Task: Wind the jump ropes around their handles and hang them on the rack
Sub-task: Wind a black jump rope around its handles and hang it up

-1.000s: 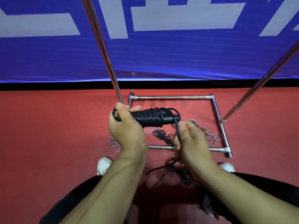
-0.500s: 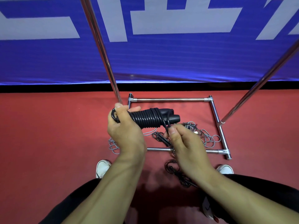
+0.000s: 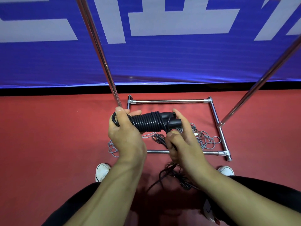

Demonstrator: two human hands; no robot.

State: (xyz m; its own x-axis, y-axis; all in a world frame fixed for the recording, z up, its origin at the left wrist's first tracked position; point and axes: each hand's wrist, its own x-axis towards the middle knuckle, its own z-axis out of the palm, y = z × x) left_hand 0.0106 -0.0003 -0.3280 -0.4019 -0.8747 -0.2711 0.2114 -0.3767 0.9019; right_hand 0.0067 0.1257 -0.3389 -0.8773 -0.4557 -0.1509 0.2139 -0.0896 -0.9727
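**Winding the black rope, mid-turn**

Gripping the bundled handles (image 3: pixel 169 121) at their 9 o'clock end, the left hand (image 3: pixel 126 136) has its fingers curled round the bundle, which lies roughly level at the centre of the view; tight coils of the black jump rope (image 3: pixel 148 123) cover the middle of the handles, and their bare tips poke out toward 3 o'clock; the right hand (image 3: pixel 184 144) pinches the loose black strand between thumb and curled fingers just below those tips, index finger stretched up beside them (the other fingers are partly hidden); the remaining slack hangs down from that hand to a loose heap on the red floor (image 3: pixel 48 144) at 6 o'clock, between two white shoes (image 3: pixel 101 172); under the hands sits the chrome base of the rack (image 3: pixel 169 101), its two uprights rising toward 11 and 2 o'clock; a tangled grey jump rope (image 3: pixel 206 141) lies on the floor inside the base, at 4 o'clock from the bundle; a blue banner with pale lettering (image 3: pixel 162 62) fills the top.
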